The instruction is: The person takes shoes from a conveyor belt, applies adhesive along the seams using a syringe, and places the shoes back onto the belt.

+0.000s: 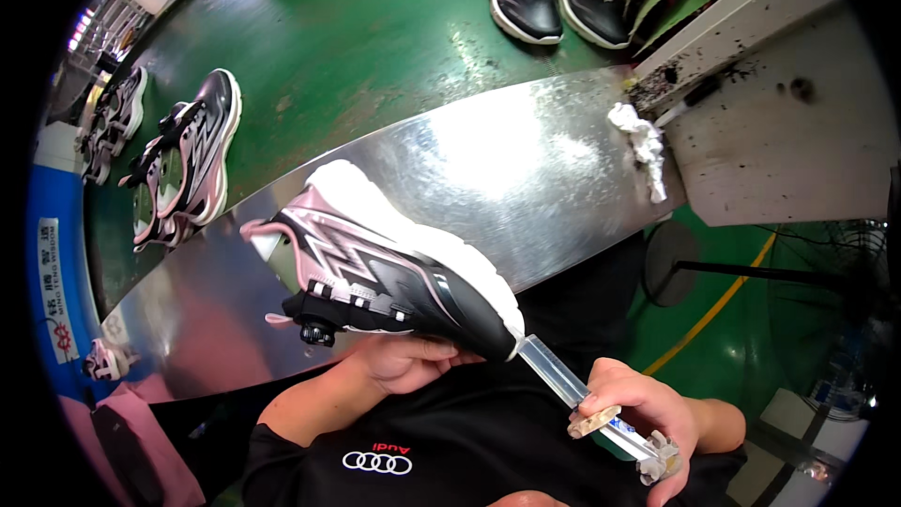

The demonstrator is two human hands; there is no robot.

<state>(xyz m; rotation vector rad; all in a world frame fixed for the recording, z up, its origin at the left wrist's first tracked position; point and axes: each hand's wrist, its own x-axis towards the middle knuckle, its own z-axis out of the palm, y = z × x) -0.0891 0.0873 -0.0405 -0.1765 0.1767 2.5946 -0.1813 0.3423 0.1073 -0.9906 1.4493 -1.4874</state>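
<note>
A black, pink and white sneaker [413, 268] is tilted over the metal bench, its white sole turned up and to the right, its toe pointing down toward me. My left hand [404, 363] is closed on its upper near the toe; some fingers are hidden behind the shoe. A black round dial [317, 330] sits on the tongue side. My right hand [648, 406] grips a long, clear tool [556, 373] with tape wrapped about its held end. The tool's far tip meets the sole edge at the toe. Whether it is a knife or a tube I cannot tell.
Beyond the metal bench [441, 160] runs a green surface [310, 28] carrying more sneakers [202, 145] at left and a black pair [522, 0] at the back. Crumpled white tissue [642, 145] lies beside a stained metal panel [788, 122] at right.
</note>
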